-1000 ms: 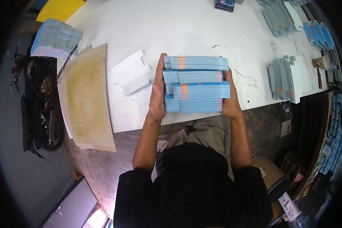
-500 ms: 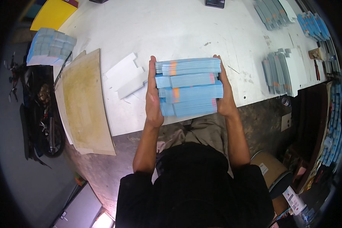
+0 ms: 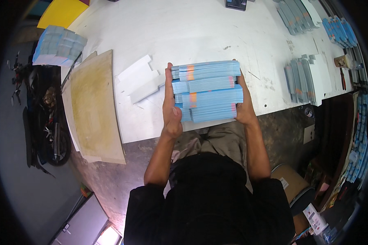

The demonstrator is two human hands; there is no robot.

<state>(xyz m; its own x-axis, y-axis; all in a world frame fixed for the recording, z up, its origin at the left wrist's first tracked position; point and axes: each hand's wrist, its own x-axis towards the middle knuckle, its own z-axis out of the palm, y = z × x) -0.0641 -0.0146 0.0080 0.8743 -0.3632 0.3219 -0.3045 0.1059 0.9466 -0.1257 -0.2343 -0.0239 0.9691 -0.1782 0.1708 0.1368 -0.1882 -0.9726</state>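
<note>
Four stepped bundles of thin, flat blue card (image 3: 210,99), edges marked orange and pink, are held at the near edge of the scuffed white desk (image 3: 163,34). The left hand (image 3: 169,100) and right hand (image 3: 245,111) are spread, pressing opposite ends. A notched white card piece (image 3: 140,77) lies left, beside a stiff, yellowed board (image 3: 94,106). Contents of the brown cylindrical drum (image 3: 297,179) cannot be seen.

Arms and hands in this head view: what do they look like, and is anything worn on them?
They are a person's. The left hand and right hand are ungloved, and no watch or bracelet shows at the wrists. Loose, plain black sleeves end near the elbows, leaving the forearms bare.
</note>
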